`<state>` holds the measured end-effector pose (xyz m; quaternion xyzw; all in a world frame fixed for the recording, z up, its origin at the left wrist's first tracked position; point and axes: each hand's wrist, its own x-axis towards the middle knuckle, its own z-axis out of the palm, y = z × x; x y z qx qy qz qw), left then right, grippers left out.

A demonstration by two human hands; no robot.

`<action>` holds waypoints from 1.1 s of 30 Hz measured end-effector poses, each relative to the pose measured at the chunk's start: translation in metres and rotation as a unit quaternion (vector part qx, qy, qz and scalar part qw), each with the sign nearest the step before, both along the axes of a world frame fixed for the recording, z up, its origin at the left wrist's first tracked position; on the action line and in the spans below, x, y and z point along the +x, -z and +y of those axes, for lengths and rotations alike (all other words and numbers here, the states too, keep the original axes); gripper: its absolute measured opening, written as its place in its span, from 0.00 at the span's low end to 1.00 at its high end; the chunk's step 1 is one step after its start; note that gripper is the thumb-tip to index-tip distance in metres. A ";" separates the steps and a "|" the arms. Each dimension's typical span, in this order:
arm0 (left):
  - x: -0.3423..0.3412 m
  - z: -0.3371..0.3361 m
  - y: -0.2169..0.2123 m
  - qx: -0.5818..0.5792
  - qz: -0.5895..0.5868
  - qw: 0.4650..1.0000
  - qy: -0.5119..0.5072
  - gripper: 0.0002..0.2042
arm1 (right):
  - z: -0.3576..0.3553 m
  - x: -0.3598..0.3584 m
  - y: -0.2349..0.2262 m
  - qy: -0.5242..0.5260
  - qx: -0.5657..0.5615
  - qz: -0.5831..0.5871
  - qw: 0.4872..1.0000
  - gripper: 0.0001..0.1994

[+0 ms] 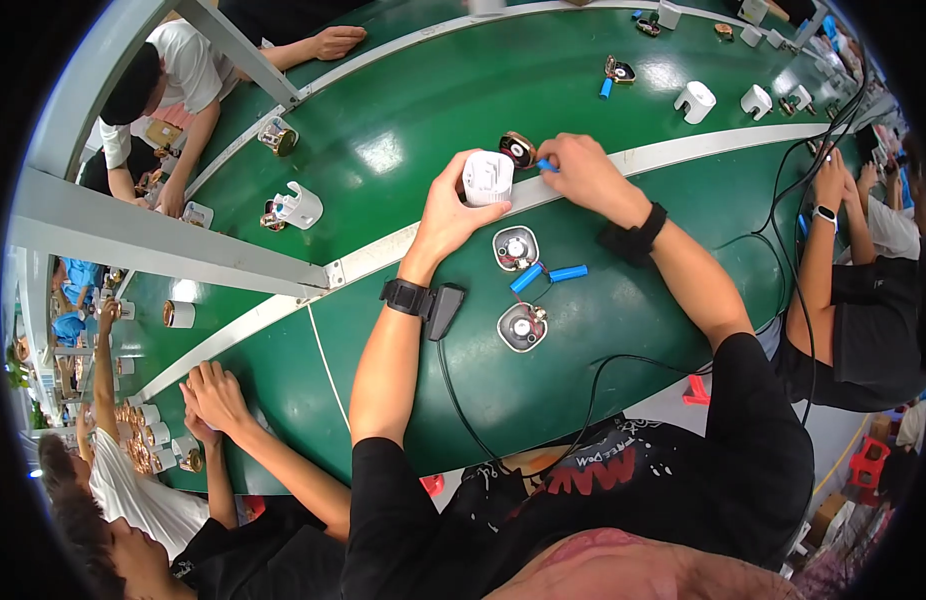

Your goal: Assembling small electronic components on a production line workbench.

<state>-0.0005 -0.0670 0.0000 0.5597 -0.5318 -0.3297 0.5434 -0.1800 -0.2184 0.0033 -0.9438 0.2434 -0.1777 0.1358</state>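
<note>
We hold the white case (487, 178) tight in our left hand (445, 215) above the green belt (403, 130), and our right hand (583, 172), just beside it, pinches a little blue battery (548, 166) pointing sideways at the case.

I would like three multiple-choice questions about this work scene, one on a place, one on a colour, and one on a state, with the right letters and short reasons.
1. Where do the two round grey units lie?
A. on the green surface, nearer the person than the hands
B. on the metal beam
C. in the left hand

2. What colour are the two cylinders lying beside the upper round unit?
A. red
B. blue
C. yellow

3. What is the left hand doing?
A. lying flat and empty
B. gripping a white housing
C. pulling a black cable

Answers: 1 A, both rest on the green belt below the hands; 2 B, both are bright blue; 3 B, its fingers wrap the white housing, while the right hand pinches a small blue part next to it.
</note>
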 end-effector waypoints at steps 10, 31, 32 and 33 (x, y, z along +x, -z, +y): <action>0.000 -0.003 0.004 -0.058 -0.028 0.997 -0.039 0.33 | -0.033 -0.018 -0.005 -0.024 0.746 -0.217 0.629 0.11; -0.020 0.003 -0.029 -0.033 -0.023 0.998 0.055 0.35 | 0.024 -0.018 -0.043 -0.198 0.064 -0.344 0.916 0.06; -0.019 0.003 -0.029 -0.033 -0.023 0.998 0.055 0.35 | 0.022 -0.018 -0.043 -0.198 0.064 -0.344 0.916 0.06; -0.018 0.003 -0.028 -0.033 -0.029 0.997 0.057 0.35 | 0.020 -0.018 -0.043 -0.210 0.057 -0.337 0.916 0.06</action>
